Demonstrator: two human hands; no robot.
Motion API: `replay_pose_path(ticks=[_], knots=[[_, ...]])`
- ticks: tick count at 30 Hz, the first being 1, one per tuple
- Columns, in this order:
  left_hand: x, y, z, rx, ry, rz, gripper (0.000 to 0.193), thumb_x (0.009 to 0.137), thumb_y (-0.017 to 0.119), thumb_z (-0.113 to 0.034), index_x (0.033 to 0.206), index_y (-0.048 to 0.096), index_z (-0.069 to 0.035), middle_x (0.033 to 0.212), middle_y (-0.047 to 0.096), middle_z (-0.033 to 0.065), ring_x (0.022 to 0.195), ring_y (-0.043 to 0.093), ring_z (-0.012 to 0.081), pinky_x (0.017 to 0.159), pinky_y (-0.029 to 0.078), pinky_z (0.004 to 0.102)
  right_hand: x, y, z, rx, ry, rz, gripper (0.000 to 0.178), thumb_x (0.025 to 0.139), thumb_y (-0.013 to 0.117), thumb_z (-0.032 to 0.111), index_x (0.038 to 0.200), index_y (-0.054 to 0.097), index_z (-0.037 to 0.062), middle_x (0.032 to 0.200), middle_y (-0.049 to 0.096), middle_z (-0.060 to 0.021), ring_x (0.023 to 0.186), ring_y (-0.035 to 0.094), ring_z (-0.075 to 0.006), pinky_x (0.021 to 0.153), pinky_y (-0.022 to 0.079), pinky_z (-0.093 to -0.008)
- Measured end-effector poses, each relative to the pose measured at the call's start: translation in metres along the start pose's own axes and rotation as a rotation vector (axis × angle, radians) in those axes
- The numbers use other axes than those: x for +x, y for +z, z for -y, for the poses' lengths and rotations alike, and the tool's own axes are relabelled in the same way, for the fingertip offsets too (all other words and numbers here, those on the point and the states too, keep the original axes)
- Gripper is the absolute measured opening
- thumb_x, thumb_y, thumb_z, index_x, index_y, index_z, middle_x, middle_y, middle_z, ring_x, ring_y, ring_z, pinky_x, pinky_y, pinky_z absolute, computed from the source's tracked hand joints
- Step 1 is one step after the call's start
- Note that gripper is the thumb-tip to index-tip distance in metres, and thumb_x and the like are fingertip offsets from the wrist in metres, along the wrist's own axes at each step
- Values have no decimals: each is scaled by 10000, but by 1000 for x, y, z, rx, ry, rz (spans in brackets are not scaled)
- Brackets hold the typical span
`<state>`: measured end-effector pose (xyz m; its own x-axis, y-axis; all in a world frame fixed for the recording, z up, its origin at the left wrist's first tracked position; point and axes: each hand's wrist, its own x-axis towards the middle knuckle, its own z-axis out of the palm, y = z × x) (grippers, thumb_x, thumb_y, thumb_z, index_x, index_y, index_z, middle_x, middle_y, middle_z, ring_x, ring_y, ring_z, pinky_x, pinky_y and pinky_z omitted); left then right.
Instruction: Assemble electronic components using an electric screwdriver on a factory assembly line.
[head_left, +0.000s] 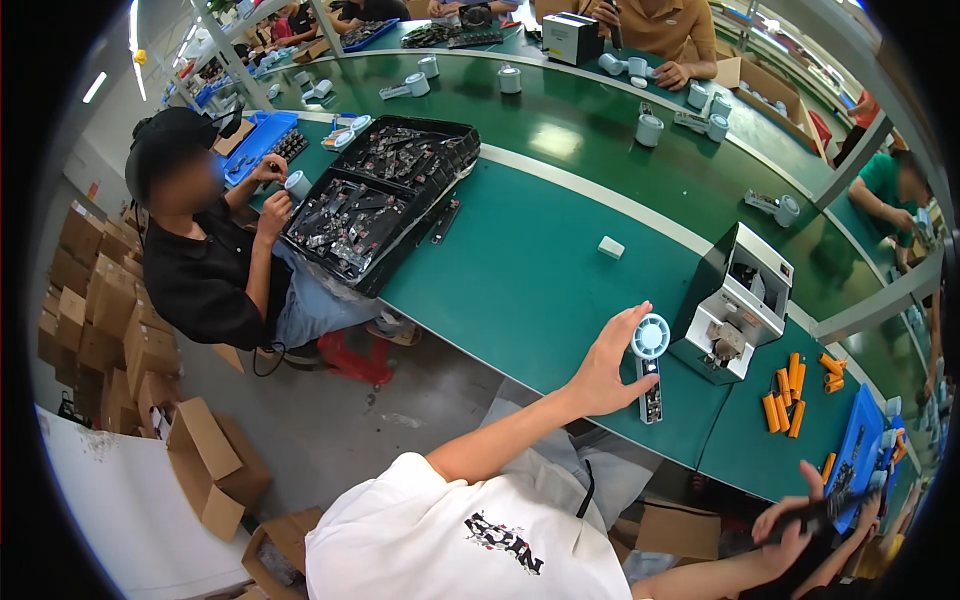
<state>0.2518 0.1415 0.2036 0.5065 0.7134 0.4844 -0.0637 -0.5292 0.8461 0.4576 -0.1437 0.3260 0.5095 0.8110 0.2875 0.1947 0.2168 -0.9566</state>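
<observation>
My left hand (603, 372) is at the near edge of the green bench, with its thumb across the handle of a small handheld fan (651, 338). The fan has a pale blue round head, and its open handle shows a circuit board. The fingers stretch up beside the fan head. At the lower right, my right hand (785, 530) is blurred, with fingers bent around or in front of a dark shape I cannot make out. A black and silver bench machine (735, 305) stands just right of the fan. Several orange cylindrical batteries (785, 400) lie beyond it.
A small white block (611, 247) lies on the bench. To the left, a co-worker (215, 230) handles a fan beside a black case (375, 195) of small parts. Fan units ride the green conveyor (560, 110) behind. A blue tray (858, 450) sits at the right; cardboard boxes (215, 465) stand on the floor.
</observation>
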Motion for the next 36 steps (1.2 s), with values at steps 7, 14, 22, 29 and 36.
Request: replay_pose_path(ticks=[7, 14, 22, 29, 36], knots=[[-1, -3, 0, 61, 43, -14, 916, 752, 801, -101, 1522, 312, -16, 1487, 436, 201, 1388, 413, 377, 1150, 334, 443, 18, -15, -100, 197, 598, -211, 350, 1012, 591, 309, 1243, 514, 59, 583, 475, -24, 418, 456, -116, 382, 387, -262], [1, 2, 0, 62, 55, 0, 939, 731, 817, -84, 1518, 311, -3, 1492, 450, 191, 1375, 438, 375, 1136, 353, 440, 20, -6, -117, 141, 622, -267, 275, 1003, 602, 284, 1144, 567, 50, 552, 476, -29, 413, 467, -121, 391, 393, -271], [3, 3, 2, 86, 55, -8, 931, 709, 834, -79, 1494, 343, 28, 1478, 459, 207, 1335, 486, 332, 1113, 379, 409, 24, 1, -110, 116, 614, -266, 268, 973, 630, 220, 1153, 585, 27, 585, 497, -29, 445, 487, -114, 416, 403, -261], [0, 5, 6, 60, 45, 0, 933, 715, 814, -49, 1504, 322, 23, 1481, 447, 221, 1317, 497, 317, 1096, 399, 401, 26, 6, -106, 73, 589, -264, 333, 955, 649, 207, 1179, 595, -32, 609, 493, -4, 459, 503, -100, 407, 433, -251], [1, 5, 4, 76, 51, 16, 921, 722, 809, -50, 1500, 323, 29, 1487, 438, 215, 1315, 497, 303, 1088, 411, 392, 22, 1, -112, 37, 578, -228, 342, 988, 590, 230, 1225, 566, -16, 561, 492, -34, 437, 485, -113, 412, 409, -260]])
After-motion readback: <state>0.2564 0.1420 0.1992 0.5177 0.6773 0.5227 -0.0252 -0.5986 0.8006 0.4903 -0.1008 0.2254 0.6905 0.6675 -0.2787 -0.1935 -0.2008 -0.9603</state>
